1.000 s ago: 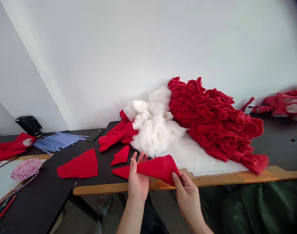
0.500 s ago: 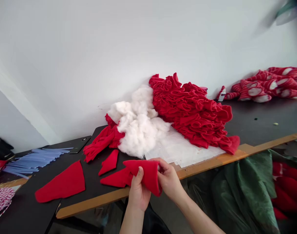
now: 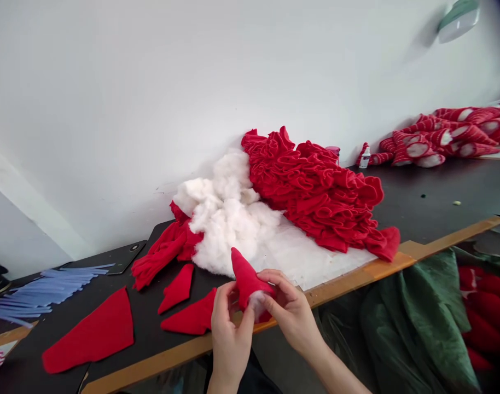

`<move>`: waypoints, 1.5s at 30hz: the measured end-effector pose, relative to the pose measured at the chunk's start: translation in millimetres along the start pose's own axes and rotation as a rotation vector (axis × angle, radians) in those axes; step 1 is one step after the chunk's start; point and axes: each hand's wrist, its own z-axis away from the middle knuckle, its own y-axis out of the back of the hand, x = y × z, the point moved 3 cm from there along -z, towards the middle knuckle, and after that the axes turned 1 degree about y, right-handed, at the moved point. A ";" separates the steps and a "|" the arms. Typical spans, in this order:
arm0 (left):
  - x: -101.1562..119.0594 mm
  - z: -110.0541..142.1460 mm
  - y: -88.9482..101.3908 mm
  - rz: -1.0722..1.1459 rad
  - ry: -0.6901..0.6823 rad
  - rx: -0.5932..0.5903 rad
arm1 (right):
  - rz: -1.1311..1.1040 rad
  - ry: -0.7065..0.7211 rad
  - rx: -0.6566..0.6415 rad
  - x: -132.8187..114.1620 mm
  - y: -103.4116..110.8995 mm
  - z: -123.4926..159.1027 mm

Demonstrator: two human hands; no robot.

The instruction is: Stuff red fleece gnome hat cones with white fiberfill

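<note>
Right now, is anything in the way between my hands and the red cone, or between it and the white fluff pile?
Nothing visible: your left hand and right hand both hold the red cone directly, and nothing shows between it and the white fluff pile.

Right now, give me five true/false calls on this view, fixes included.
1. The left hand and right hand both hold the red cone. True.
2. White filling shows at the cone's open end. True.
3. The fluff pile lies right of the red fabric heap. False: it lies left of it.
4. The blue strips are in the right hand. False: they lie at the view's left.
5. A bottle is near the striped red pieces. True.
</note>
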 end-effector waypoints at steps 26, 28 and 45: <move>27.8 -7.3 -5.8 -0.330 -0.299 0.104 | 0.369 0.182 -0.011 10.2 -6.0 2.4; 20.5 -9.2 -5.8 -0.382 -0.317 0.127 | 0.386 0.183 -0.016 10.9 -6.6 4.6; -6.5 1.0 -7.6 -0.162 0.024 0.129 | 0.169 -0.052 0.061 24.6 -5.3 22.3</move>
